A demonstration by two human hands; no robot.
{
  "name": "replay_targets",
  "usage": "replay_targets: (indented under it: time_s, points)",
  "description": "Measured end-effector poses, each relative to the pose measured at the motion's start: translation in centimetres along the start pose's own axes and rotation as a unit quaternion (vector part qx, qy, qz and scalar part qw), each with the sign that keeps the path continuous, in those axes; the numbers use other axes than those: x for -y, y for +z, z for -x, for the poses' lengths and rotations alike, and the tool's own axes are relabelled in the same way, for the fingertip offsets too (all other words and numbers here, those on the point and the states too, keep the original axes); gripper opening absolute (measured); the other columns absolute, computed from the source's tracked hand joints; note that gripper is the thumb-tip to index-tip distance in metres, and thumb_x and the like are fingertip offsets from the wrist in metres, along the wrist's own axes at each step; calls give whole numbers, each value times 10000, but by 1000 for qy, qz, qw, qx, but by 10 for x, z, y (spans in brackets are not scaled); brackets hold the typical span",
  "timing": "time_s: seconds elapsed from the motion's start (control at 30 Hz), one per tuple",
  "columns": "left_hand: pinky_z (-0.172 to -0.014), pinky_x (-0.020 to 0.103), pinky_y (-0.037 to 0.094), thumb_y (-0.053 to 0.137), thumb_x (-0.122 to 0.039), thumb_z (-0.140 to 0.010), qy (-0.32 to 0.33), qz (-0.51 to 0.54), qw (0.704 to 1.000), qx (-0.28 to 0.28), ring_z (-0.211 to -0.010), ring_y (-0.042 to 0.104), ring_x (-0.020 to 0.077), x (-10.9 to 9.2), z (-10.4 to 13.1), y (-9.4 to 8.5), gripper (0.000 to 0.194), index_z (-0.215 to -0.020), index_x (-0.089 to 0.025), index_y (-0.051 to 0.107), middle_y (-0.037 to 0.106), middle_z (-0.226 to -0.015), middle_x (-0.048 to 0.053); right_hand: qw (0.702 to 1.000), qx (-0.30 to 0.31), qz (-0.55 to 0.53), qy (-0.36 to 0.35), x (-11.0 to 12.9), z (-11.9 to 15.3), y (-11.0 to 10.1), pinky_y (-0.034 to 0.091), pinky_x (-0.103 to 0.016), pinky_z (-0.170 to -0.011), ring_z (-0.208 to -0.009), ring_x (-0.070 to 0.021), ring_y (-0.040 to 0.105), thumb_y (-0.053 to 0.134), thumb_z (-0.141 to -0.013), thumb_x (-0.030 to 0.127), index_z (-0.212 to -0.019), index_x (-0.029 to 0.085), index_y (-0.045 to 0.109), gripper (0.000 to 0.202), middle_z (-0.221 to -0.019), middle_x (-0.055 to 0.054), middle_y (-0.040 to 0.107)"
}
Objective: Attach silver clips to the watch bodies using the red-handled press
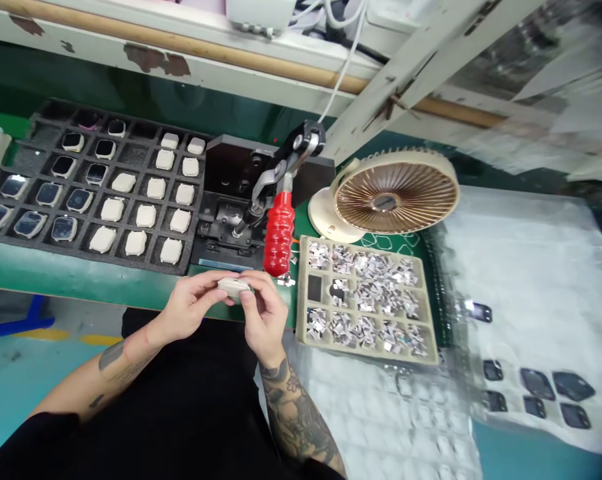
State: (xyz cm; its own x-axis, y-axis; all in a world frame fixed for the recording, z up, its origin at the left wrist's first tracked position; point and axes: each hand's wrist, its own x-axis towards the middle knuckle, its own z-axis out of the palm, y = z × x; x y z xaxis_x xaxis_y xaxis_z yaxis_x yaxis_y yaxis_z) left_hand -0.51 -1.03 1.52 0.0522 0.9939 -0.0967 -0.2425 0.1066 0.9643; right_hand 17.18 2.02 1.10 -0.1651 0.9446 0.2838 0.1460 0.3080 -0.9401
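A cream-coloured watch case (pixel 233 287) is pinched between both hands near the bench's front edge. My left hand (pixel 188 305) grips its left side with thumb and fingers. Around its right side close the thumb and fingers of my right hand (pixel 265 312). The case's underside is hidden. Just beyond the hands stands a black toggle clamp press (pixel 235 230) with a red ribbed handle (pixel 279 235) pointing down. To the left, a dark foam tray (pixel 88 233) holds several watch cases, some showing dark screens and others plain cream faces.
A beige compartment tray (pixel 433 320) of small silvery pieces lies right of the press. Behind it stands a cream desk fan (pixel 395 193). Clear plastic trays (pixel 521 280) with several dark watch parts cover the right side. A shelf beam (pixel 181 63) crosses the back.
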Motion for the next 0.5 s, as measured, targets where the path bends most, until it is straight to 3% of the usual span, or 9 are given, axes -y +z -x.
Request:
replay_targets:
  time_s: [0.23, 0.37, 0.43, 0.5]
  points:
    - [-850, 348, 697, 759, -274, -1020, 150, -190, 965, -101, -829, 840, 227, 14, 9, 3, 254, -1253, -227, 847, 877, -1066, 73, 999, -17, 38, 0, 1, 1, 12, 629, -393, -880, -982, -218, 735, 555, -1110, 299, -1060, 239, 735, 196, -1043, -65, 744]
    - [-749, 326, 692, 767, -332, -1023, 101, -102, 983, -115, -778, 839, 227, 14, 9, 3, 219, -1185, -195, 820, 870, -1001, 80, 995, 26, 91, -26, 11, -6, 3, 657, -415, -901, -1005, -227, 758, 604, -1094, 286, -1091, 259, 750, 149, -1065, -60, 769]
    - [-725, 325, 693, 765, -387, -1032, 50, -8, 993, -104, -843, 862, 257, 9, 6, 1, 315, -1277, -190, 775, 871, -1035, 96, 985, -26, 148, -86, 20, -19, -8, 658, -492, -1001, -1137, -274, 756, 639, -1082, 345, -1214, 278, 749, 185, -1186, -90, 765]
    - [-753, 352, 706, 778, -441, -1023, 9, 57, 994, -98, -961, 872, 308, 3, 4, -2, 458, -1404, -195, 716, 866, -1134, 126, 962, -110, 195, -154, 27, -41, -19, 619, -603, -1115, -1333, -354, 696, 668, -1055, 512, -1348, 285, 709, 373, -1357, -131, 708]
